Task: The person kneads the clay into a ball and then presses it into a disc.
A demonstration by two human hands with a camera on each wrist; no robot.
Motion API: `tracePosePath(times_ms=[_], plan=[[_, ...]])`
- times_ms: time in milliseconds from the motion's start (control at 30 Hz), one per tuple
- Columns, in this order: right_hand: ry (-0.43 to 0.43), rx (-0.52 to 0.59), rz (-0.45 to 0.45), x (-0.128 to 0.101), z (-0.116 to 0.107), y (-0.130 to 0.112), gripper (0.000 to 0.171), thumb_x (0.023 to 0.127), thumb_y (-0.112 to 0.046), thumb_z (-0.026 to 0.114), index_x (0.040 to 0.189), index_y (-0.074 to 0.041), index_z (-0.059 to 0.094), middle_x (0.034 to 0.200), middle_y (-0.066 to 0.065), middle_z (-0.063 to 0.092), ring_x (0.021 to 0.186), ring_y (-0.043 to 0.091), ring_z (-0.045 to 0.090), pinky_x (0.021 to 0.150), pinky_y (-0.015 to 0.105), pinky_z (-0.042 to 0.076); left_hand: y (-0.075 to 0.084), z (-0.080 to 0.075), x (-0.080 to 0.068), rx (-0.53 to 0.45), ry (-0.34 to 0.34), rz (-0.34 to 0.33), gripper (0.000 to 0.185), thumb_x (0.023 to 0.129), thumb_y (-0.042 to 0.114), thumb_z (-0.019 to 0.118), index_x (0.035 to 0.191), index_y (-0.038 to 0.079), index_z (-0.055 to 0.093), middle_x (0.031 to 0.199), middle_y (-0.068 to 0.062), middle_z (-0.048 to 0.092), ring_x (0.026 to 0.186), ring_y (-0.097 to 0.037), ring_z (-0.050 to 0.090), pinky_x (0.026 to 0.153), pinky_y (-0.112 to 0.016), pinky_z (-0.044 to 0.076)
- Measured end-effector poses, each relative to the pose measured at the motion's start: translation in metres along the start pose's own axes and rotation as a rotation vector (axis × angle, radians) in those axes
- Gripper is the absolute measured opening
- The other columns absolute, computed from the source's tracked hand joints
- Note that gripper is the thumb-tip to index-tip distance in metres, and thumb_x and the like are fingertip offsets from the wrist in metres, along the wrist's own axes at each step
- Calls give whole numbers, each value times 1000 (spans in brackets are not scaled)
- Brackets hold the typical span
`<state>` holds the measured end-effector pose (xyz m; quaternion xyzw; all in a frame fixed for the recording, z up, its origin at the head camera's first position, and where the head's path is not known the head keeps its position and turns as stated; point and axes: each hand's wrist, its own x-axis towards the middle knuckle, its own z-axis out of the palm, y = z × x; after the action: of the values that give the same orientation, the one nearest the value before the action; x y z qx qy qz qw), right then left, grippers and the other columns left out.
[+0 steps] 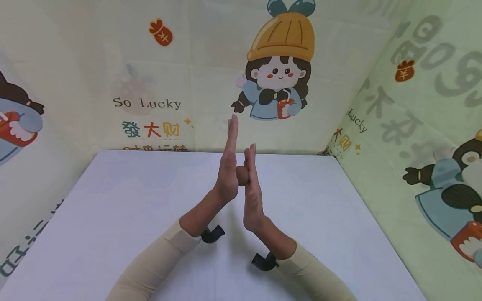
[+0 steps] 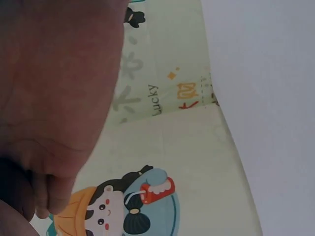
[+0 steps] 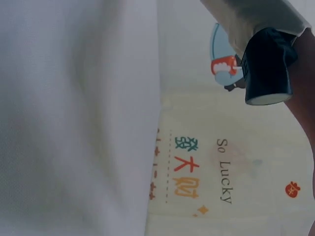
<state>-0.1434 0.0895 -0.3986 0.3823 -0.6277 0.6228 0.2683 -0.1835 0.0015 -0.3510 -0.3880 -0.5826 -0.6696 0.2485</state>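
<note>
Only the head view shows both hands raised palm to palm over the white table (image 1: 113,217): the left hand (image 1: 227,167) and right hand (image 1: 253,188) press a small brown ball (image 1: 242,175) between flat, straight fingers, above the table's far middle. The ball is mostly hidden between the palms (smooth and rounded, material unclear). The left wrist view gives a blurred close palm (image 2: 54,88) and the cartoon-printed backdrop cloth (image 2: 162,147), not the ball. The right wrist view shows the table, the cloth, and a black wrist camera mount (image 3: 266,66) on the other arm, whose cream sleeve is cut off.
</note>
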Motion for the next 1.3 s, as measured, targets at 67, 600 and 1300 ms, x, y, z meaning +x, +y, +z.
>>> tracePosePath(times_ms=[67,600,1300], plan=[[-1,8,1,0,0,0,99,106,-70,21,164,7,-2,176,13,-5,159,43,-1,126,55,3,-3,-2,0,-10,3,-6,87,109,63,20,167,0,5,177,-8,1,161,-19,-6,127,-44,-2],[20,-51,-94,3,0,-5,100,107,-69,20,162,12,-2,175,16,-6,159,39,-8,125,59,-3,-25,-6,-8,43,-62,-64,82,109,62,18,169,8,6,177,-2,-1,161,-18,-9,125,-52,-6],[95,-101,-173,21,-20,-10,101,107,-69,20,160,15,3,173,26,-4,159,39,-6,124,60,0,-37,11,-30,52,-196,-60,81,110,59,14,168,3,12,177,-6,9,161,-23,-4,126,-53,0]])
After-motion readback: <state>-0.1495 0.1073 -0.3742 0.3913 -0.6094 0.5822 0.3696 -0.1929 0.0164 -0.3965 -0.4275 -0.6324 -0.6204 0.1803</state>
